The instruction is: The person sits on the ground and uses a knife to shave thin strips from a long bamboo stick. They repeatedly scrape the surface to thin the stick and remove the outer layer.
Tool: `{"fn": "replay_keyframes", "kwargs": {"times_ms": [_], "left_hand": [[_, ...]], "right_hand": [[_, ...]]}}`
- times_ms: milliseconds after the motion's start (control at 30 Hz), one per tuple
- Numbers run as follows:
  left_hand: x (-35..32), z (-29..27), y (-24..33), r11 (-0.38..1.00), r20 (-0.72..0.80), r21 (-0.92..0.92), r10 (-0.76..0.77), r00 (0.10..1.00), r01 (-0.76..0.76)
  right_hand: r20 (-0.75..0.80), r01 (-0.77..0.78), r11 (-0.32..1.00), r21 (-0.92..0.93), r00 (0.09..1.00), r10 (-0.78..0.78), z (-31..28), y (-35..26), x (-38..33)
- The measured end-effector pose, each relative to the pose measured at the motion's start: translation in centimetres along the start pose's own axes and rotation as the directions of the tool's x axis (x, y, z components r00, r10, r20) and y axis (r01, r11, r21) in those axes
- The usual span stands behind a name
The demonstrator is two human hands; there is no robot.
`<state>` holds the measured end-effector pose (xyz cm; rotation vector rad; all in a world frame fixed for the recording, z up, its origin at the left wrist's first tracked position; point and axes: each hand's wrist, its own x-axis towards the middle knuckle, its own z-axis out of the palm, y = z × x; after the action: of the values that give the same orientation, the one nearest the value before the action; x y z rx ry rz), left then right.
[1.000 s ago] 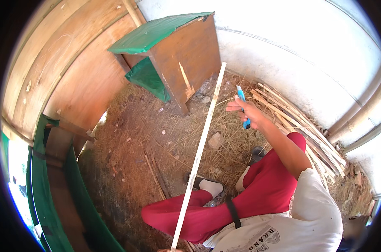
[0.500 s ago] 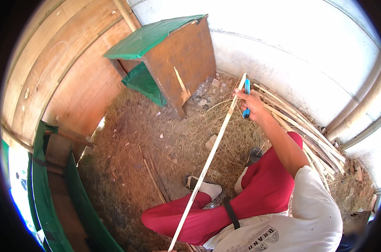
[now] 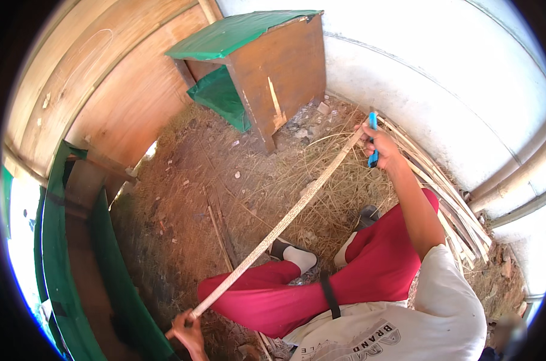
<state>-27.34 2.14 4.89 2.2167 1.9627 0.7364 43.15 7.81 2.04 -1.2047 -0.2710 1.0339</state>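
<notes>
A long, pale bamboo strip [image 3: 276, 231] slants across the front of my body above my bent legs. My right hand [image 3: 380, 145] is closed on its far end, with thumb and fingers pinching it. The same hand also grips a blue utility knife [image 3: 373, 157], held upright against the palm. At the lower left my left hand [image 3: 189, 334] is closed on the strip's near end. The strip's broad, speckled face shows.
A pile of bamboo strips [image 3: 459, 210] lies right, along the white wall [image 3: 441, 66]. Ahead stands a brown wooden cabinet [image 3: 291, 66] with green covering. Dry shavings [image 3: 327, 174] litter the dirt floor. A green-covered wooden frame [image 3: 113, 271] runs along the left.
The near end of the bamboo strip has swung left, and the strip has turned its broad face up. My left hand has come into view. My right hand has shifted slightly right.
</notes>
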Motion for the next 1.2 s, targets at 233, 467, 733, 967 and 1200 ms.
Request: {"fn": "replay_keyframes", "kwargs": {"times_ms": [233, 467, 733, 967, 1200], "left_hand": [[8.4, 3.3, 0.2, 0.937, 0.05, -0.345, 0.078, 0.996, -0.056], [14.4, 8.8, 2.1, 0.81, 0.315, -0.556, -0.005, 0.949, 0.189], [17.9, 13.4, 5.2, 0.684, 0.38, -0.699, 0.107, 0.919, 0.21], [18.2, 14.4, 5.8, 0.666, 0.414, -0.71, 0.134, 0.901, 0.228], [18.4, 13.7, 3.1, 0.843, 0.359, -0.523, 0.082, 0.93, 0.127]], "right_hand": [[-0.158, 0.023, 0.977, 0.214, 0.987, 0.011, -1.8, -0.3, 0.0], [-0.259, 0.082, 0.958, 0.276, 0.966, -0.008, -8.0, 0.7, 0.8], [-0.427, 0.081, 0.95, 0.301, 0.902, 0.058, -14.0, 1.8, 2.6], [-0.389, 0.067, 0.94, 0.333, 0.918, 0.072, -13.9, 0.6, 1.5], [-0.415, 0.039, 0.994, 0.106, 0.91, 0.008, -13.8, 1.8, 1.9]]}}
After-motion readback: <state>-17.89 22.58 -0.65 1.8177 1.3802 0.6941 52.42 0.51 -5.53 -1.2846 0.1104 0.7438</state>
